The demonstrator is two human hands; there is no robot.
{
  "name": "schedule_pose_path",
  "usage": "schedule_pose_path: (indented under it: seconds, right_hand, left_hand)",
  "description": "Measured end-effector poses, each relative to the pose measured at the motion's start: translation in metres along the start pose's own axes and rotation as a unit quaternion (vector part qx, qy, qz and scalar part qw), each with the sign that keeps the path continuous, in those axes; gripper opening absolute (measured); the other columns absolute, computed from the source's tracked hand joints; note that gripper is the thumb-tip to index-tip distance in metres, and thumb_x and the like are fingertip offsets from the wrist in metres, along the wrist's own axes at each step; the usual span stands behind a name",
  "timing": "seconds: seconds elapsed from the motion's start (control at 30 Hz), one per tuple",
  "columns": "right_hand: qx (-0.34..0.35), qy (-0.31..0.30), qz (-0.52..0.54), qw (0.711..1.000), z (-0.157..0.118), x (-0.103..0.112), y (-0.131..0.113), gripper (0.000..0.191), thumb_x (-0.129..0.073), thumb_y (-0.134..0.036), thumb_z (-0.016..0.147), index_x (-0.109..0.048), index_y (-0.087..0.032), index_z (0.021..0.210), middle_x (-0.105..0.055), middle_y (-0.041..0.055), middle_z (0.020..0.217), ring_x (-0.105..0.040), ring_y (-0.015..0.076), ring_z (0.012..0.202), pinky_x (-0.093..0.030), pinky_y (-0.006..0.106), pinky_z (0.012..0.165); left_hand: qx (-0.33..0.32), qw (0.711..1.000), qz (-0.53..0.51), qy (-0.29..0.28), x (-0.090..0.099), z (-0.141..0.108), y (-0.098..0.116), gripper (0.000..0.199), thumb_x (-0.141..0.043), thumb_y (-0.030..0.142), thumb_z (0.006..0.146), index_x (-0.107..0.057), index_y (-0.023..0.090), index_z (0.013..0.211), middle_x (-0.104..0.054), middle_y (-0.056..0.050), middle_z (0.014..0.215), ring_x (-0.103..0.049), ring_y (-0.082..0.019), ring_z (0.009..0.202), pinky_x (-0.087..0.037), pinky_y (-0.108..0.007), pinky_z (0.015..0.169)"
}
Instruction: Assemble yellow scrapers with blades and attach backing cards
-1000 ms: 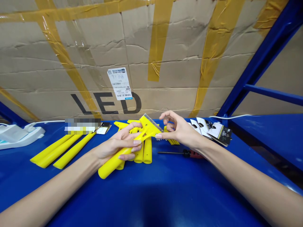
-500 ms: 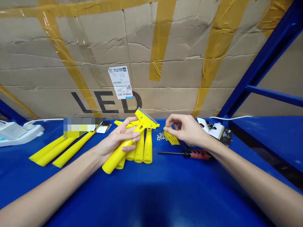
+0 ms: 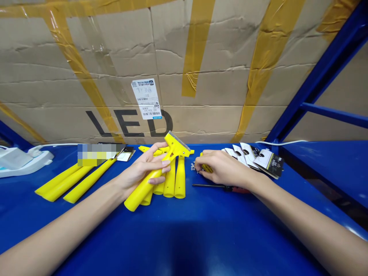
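My left hand is wrapped round the handle of a yellow scraper, its metal-edged head pointing up and to the right. Beside and partly under it lie several yellow handles. My right hand is down at a small pile of screws, fingers bent together; whatever is between the fingertips is too small to name. Yellow parts show partly behind those fingers. Just below my right hand lies a screwdriver, its red and black handle partly hidden by the wrist.
More yellow scrapers with cards lie at the left, near a white power strip. Black and white cards are fanned out at the right. A taped cardboard box stands behind, and a blue metal frame rises at the right.
My right hand has moved slightly down and left, onto the screws, uncovering more cards and hiding more of the yellow parts and screwdriver handle. My left hand and its scraper have barely moved.
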State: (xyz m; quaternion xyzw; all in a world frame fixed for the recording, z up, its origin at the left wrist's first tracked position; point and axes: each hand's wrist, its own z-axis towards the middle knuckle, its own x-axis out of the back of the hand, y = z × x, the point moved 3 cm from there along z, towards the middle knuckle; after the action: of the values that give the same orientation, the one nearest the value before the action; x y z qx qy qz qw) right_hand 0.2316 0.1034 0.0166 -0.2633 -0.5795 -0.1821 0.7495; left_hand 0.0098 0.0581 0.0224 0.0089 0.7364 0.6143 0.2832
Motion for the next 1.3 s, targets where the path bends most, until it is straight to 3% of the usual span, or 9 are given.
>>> schedule_pose_path:
  seconds: [0.33,0.47,0.77,0.97,1.03,1.13,1.3]
  right_hand:
    - [0.001,-0.012,0.041,0.999,-0.002,0.001,0.002,0.01,-0.06,-0.012,0.087,-0.066,-0.02,0.085,-0.066,0.0055,0.085,-0.06,0.0194,0.081,-0.04,0.029,0.07]
    - [0.016,-0.018,0.061,0.998,-0.003,0.001,0.0,0.018,-0.058,-0.008,0.083,-0.065,-0.02,0.094,-0.069,0.0044,0.085,-0.061,0.0194,0.081,-0.039,0.028,0.069]
    - [-0.012,-0.056,0.092,0.994,-0.004,0.005,-0.002,0.031,-0.058,-0.002,0.075,-0.066,-0.021,0.099,-0.067,-0.0026,0.071,-0.058,0.0144,0.063,-0.036,0.025,0.06]
    - [0.012,0.049,0.124,0.991,-0.003,0.02,-0.003,0.033,-0.055,-0.01,0.085,-0.063,-0.021,0.116,-0.071,0.0003,0.081,-0.063,0.0155,0.07,-0.045,0.028,0.067]
    - [-0.002,0.098,0.172,0.98,-0.002,0.024,-0.002,0.027,-0.057,-0.015,0.086,-0.064,-0.021,0.112,-0.072,0.0006,0.082,-0.065,0.0157,0.071,-0.05,0.029,0.07]
    - [-0.043,0.15,0.283,0.946,0.0,0.026,0.0,0.009,-0.067,-0.024,0.084,-0.068,-0.021,0.093,-0.075,0.0027,0.085,-0.07,0.0175,0.076,-0.056,0.033,0.076]
    - [-0.087,0.16,0.439,0.88,0.003,0.024,-0.004,0.017,-0.079,-0.031,0.078,-0.068,-0.019,0.084,-0.076,0.0055,0.086,-0.075,0.0223,0.085,-0.06,0.038,0.081]
  left_hand:
    - [0.002,1.0,-0.006,0.001,-0.005,0.0,0.001,0.04,-0.06,0.001,0.089,-0.049,0.027,0.117,-0.06,0.001,0.072,-0.042,-0.003,0.041,-0.033,-0.009,0.038]
    - [0.002,1.0,-0.004,0.002,-0.008,-0.002,0.002,0.039,-0.058,-0.001,0.09,-0.049,0.026,0.117,-0.06,0.001,0.072,-0.043,-0.003,0.042,-0.034,-0.009,0.038]
    - [0.004,1.0,-0.001,-0.005,-0.007,-0.002,0.001,0.041,-0.062,0.0,0.088,-0.049,0.026,0.117,-0.061,0.0,0.073,-0.044,-0.003,0.043,-0.035,-0.009,0.039]
    - [0.009,1.0,0.006,-0.006,-0.007,-0.002,-0.001,0.038,-0.063,0.002,0.089,-0.05,0.026,0.115,-0.06,0.001,0.072,-0.044,-0.003,0.042,-0.033,-0.01,0.039]
    - [0.017,1.0,0.006,-0.009,-0.007,-0.002,-0.002,0.038,-0.064,0.004,0.088,-0.05,0.027,0.115,-0.059,0.001,0.072,-0.043,-0.003,0.041,-0.032,-0.01,0.038]
    - [0.032,0.999,0.006,-0.014,-0.008,-0.003,-0.004,0.04,-0.067,0.007,0.088,-0.049,0.028,0.117,-0.058,0.002,0.072,-0.041,-0.001,0.039,-0.032,-0.01,0.039]
    - [0.045,0.999,0.004,-0.018,-0.011,-0.003,-0.006,0.046,-0.069,0.009,0.087,-0.046,0.029,0.121,-0.058,0.002,0.073,-0.043,-0.003,0.042,-0.033,-0.01,0.039]
